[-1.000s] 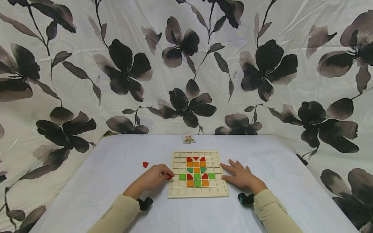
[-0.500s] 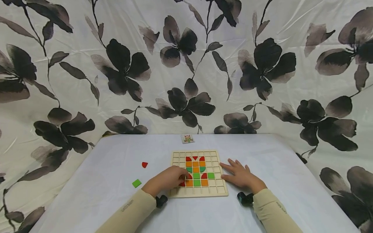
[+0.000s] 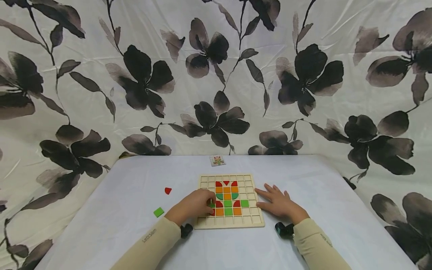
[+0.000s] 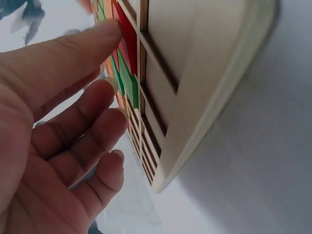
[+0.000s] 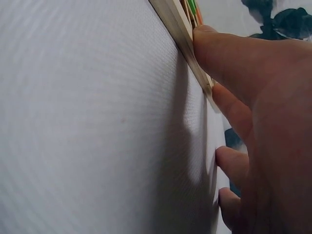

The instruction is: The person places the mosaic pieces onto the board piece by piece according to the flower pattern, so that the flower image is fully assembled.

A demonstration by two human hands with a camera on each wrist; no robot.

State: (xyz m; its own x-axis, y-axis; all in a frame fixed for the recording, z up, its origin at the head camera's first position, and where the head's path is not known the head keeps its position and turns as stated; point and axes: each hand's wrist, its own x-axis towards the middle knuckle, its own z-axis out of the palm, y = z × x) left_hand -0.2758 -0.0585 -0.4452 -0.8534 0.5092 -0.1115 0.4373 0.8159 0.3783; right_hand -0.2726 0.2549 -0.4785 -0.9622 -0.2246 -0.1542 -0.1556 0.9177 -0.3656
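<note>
In the head view, my left hand is over the left side of a wooden grid board. Its thumb touches a red piece in a cell beside an orange square, and the other fingers bend loosely above. A green tile shows just past the fingertips; the fingers partly cover it. My right hand rests with spread fingers at the board's right edge. Its thumb touches the rim in the right wrist view. Red, orange and green tiles form a figure mid-board.
A loose red piece and a green square lie on the white table, left of the board. Behind the board lies a small pattern card. A floral cloth hangs at the back.
My left hand has carried the red piece from the board's left edge onto a cell, and its fingers have now loosened. A green square has come into view on the table. The right hand stays put.
</note>
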